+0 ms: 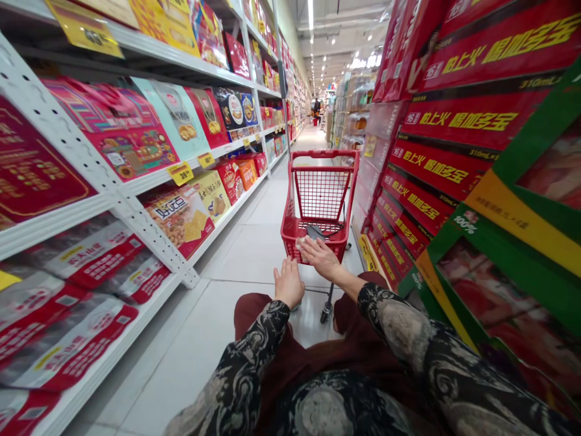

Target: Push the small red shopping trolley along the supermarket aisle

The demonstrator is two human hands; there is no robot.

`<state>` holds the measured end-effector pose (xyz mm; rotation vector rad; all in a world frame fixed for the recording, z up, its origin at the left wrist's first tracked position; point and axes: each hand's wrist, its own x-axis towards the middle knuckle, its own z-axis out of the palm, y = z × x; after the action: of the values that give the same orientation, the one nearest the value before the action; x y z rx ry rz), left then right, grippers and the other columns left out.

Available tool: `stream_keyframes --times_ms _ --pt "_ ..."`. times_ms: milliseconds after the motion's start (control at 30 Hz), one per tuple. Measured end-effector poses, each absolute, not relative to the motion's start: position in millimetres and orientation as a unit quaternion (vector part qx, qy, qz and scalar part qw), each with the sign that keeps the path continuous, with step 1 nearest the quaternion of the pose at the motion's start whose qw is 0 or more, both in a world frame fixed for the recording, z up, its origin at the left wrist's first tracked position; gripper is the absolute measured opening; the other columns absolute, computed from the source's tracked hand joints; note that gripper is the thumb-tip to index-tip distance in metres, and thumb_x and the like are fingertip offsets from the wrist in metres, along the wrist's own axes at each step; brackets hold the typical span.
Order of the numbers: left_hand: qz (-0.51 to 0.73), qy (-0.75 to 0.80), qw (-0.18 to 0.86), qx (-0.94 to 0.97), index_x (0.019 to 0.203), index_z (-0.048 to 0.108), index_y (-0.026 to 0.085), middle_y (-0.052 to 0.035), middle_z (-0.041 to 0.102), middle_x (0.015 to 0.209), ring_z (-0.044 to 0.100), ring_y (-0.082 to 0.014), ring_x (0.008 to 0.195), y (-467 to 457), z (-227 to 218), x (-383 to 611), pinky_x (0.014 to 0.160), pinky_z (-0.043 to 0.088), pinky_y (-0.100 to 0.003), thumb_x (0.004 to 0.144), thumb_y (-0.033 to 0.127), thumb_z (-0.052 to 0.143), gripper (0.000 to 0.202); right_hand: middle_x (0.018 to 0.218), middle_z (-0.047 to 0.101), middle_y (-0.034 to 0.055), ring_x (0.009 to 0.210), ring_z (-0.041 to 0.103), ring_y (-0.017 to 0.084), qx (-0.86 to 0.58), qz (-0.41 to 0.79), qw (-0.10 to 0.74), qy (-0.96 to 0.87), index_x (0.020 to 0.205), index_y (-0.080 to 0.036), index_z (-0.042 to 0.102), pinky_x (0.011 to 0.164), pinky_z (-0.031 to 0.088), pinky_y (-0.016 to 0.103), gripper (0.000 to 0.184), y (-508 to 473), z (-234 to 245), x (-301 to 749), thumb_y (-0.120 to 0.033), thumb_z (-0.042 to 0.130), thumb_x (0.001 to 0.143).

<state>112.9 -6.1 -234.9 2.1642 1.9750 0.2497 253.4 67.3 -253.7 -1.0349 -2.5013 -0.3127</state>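
Both forearms (399, 318) reached forward in dark swirled sleeves; the left hand (288, 283) hung open, fingers raised; the right hand (320, 257) lay further out, fingers curved downward.

White perforated metal shelving (97, 175) runs along the left, carrying flat yellow, red and tan printed boxes (179, 218) and, lowest, silver-and-red foil packs (68, 321). On the pale grey tiled floor (181, 357) stand a red wire shopping cart (320, 194) and, at right, stacked red cardboard cartons (454, 139).
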Motion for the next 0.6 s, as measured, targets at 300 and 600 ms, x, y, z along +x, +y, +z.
stream_keyframes --times_ms 300,600 --pt "0.066 0.635 0.094 0.764 0.138 0.025 0.011 -0.0159 0.02 0.148 0.019 -0.0247 0.137 -12 -242 138 0.109 0.015 -0.054 0.07 0.013 0.046 0.071 0.13 0.052 0.0106 0.13 0.034 0.023 -0.388 -0.107 0.215 -0.89 0.122 -0.016 0.054 0.106 0.027 0.048 0.036 40 -290 275 -0.011 0.045 0.087" --pt "0.066 0.625 0.077 0.774 0.138 0.024 0.009 -0.0167 0.019 0.149 0.017 -0.0262 0.137 -15 -237 155 0.108 0.016 -0.055 0.069 0.013 0.045 0.072 0.133 0.049 0.0069 0.132 0.031 0.022 -0.452 -0.101 0.239 -0.854 0.128 -0.02 0.048 0.107 0.024 0.047 0.041 42 -279 303 -0.009 0.039 0.089"
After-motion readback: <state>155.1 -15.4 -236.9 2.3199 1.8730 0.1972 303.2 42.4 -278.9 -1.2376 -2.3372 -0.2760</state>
